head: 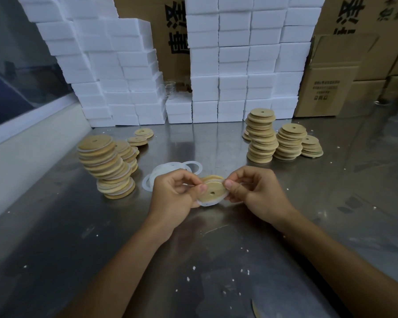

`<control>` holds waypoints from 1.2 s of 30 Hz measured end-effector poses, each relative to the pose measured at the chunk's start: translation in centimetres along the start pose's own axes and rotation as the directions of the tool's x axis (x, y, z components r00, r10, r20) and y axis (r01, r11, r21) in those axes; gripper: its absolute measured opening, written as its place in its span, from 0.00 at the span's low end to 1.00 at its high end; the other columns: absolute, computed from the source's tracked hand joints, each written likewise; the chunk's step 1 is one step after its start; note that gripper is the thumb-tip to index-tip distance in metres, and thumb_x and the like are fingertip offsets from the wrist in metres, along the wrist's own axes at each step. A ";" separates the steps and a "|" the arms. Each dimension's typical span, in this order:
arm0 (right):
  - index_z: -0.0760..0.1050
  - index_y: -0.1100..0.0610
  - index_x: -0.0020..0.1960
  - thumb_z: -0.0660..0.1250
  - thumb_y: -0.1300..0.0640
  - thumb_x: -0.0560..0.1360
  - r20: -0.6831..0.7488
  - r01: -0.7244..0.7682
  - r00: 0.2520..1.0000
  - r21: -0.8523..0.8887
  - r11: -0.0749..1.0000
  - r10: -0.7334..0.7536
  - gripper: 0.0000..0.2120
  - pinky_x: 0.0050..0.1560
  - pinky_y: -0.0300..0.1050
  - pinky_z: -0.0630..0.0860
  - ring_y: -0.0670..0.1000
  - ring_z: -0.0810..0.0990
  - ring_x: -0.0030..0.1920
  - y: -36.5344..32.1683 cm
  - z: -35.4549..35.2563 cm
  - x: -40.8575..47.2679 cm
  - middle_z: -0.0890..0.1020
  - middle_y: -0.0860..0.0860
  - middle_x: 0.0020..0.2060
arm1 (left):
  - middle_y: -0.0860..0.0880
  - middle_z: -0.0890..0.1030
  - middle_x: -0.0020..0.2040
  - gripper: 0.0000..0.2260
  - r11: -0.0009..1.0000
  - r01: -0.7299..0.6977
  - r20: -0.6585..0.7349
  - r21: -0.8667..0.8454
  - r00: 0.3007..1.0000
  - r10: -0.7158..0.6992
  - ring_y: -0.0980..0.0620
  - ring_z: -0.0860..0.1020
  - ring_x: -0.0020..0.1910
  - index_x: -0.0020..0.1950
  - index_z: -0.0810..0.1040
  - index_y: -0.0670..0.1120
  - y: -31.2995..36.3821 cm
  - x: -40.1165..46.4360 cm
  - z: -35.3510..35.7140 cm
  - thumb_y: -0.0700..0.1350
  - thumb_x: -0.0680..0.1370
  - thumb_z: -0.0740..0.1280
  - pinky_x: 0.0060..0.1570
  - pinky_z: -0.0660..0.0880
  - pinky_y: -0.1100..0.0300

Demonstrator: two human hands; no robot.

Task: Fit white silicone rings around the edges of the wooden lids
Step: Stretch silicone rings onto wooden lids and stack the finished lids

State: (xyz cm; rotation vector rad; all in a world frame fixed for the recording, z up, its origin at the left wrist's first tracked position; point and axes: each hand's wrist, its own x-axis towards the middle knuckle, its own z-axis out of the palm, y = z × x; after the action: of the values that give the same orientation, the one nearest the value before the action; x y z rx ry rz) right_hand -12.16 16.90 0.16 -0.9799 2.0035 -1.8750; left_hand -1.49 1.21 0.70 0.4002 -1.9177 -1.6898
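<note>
Two hands meet above the steel table point(216, 143), both pinching one wooden lid point(213, 190) that is tilted toward the camera, its small hole showing. The left hand point(174, 196) grips the lid's left edge with thumb and curled fingers; the right hand point(254, 192) pinches the right edge, thumb on top. A white silicone ring point(203, 203) sits partly round the lid's rim, loose along the lower edge. Just behind the left hand lies a small pile of spare rings point(170, 168). To the left stands a leaning stack of lids with rings point(105, 162); to the right, well apart, stand stacks of bare lids point(283, 140). White foam blocks point(232, 65) and cardboard boxes point(326, 88) line the back
</note>
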 end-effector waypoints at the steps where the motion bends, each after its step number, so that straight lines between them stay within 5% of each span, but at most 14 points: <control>1: 0.80 0.62 0.42 0.71 0.65 0.75 0.006 0.007 1.000 -0.005 1.000 -0.007 0.03 0.37 0.43 0.82 0.50 0.83 0.34 0.0 0.1 0.0 0.84 0.58 0.35 | 0.46 0.85 0.37 0.09 0.999 0.025 -0.011 -0.029 1.000 -0.026 0.49 0.85 0.39 0.36 0.80 0.44 0.0 0.1 0.0 0.31 0.71 0.73 0.37 0.83 0.51; 5: 0.79 0.61 0.44 0.70 0.64 0.75 0.027 -0.009 1.000 0.015 1.000 0.009 0.02 0.36 0.41 0.81 0.50 0.84 0.35 0.2 0.2 -0.1 0.84 0.53 0.35 | 0.45 0.85 0.38 0.07 0.990 0.090 -0.038 -0.109 0.995 -0.094 0.47 0.85 0.40 0.37 0.80 0.40 0.2 0.0 0.0 0.31 0.71 0.73 0.36 0.82 0.54; 12: 0.79 0.66 0.43 0.68 0.70 0.75 0.041 -0.036 0.999 0.078 0.996 0.032 0.03 0.37 0.37 0.80 0.46 0.81 0.31 -0.4 -0.4 0.1 0.82 0.58 0.33 | 0.39 0.83 0.44 0.07 0.962 0.189 -0.027 -0.196 0.980 -0.198 0.42 0.84 0.45 0.37 0.79 0.40 0.5 -0.1 0.4 0.31 0.72 0.72 0.40 0.83 0.45; 19: 0.78 0.64 0.45 0.70 0.62 0.76 0.029 -0.073 0.997 0.085 0.994 0.071 0.04 0.37 0.42 0.80 0.51 0.84 0.36 -0.4 0.1 -0.3 0.85 0.55 0.36 | 0.34 0.82 0.51 0.06 0.940 0.216 -0.024 -0.262 0.973 -0.230 0.41 0.84 0.48 0.39 0.76 0.39 0.8 -0.2 0.2 0.32 0.74 0.70 0.43 0.82 0.44; 23: 0.76 0.61 0.45 0.69 0.59 0.77 0.090 -0.199 0.979 0.207 0.958 0.184 0.06 0.34 0.42 0.81 0.57 0.87 0.40 -0.8 0.3 -0.3 0.86 0.55 0.38 | 0.34 0.82 0.51 0.06 0.924 0.232 -0.014 -0.303 0.969 -0.248 0.39 0.84 0.49 0.39 0.76 0.39 0.8 -0.3 0.4 0.32 0.75 0.69 0.43 0.82 0.43; 28: 0.77 0.65 0.45 0.68 0.64 0.77 0.074 -0.216 0.976 0.282 0.935 0.204 0.04 0.37 0.41 0.82 0.54 0.86 0.36 -1.0 0.1 -0.3 0.85 0.61 0.36 | 0.34 0.82 0.52 0.07 0.899 0.259 0.012 -0.353 0.962 -0.273 0.36 0.82 0.52 0.39 0.75 0.39 0.7 -0.4 0.6 0.32 0.76 0.68 0.43 0.82 0.42; 36: 0.75 0.66 0.44 0.67 0.68 0.77 0.022 -0.122 0.992 0.146 0.982 0.121 0.03 0.34 0.40 0.81 0.51 0.84 0.33 -0.2 0.3 -0.4 0.85 0.58 0.33 | 0.36 0.84 0.47 0.05 0.941 0.225 -0.008 -0.253 0.972 -0.234 0.40 0.84 0.47 0.40 0.77 0.39 0.1 -0.1 0.2 0.33 0.75 0.70 0.41 0.82 0.45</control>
State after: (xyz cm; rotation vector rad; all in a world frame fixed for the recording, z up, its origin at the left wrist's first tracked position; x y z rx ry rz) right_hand -11.60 16.89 0.23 -0.8096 1.8431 -1.9135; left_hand -1.52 1.43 0.77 0.5701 -1.6523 -2.0313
